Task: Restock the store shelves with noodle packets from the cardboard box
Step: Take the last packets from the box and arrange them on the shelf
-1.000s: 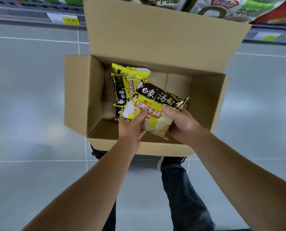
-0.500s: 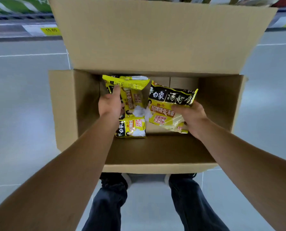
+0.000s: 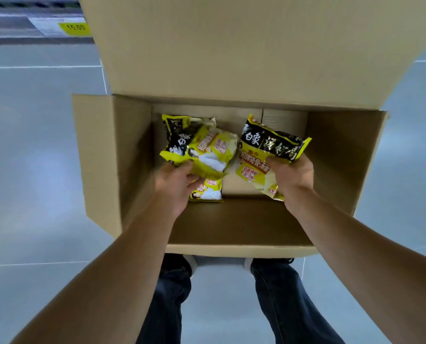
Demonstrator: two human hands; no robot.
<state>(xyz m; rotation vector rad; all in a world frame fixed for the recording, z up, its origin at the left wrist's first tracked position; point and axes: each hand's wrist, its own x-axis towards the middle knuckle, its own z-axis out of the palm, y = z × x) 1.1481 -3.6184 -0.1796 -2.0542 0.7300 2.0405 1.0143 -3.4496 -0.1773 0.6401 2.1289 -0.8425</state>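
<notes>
left hand (image 3: 176, 186): holds blurry yellow packet (image 3: 207, 151), box's 10 o'clock | right hand (image 3: 292, 176): holds second packet (image 3: 269, 150), 2 o'clock | cardboard box (image 3: 95, 157): open, maybe more packets (image 3: 208, 192) underneath

I saw the cardboard box (image 3: 132, 157) standing open on the floor, its far flap raised. One yellow-and-black noodle packet (image 3: 269, 155) was tilted at the right, gripped along its right edge. A second packet (image 3: 207, 150), blurred, was held up at the left. A third (image 3: 208, 192) lay flat on the box bottom just beneath it.
</notes>
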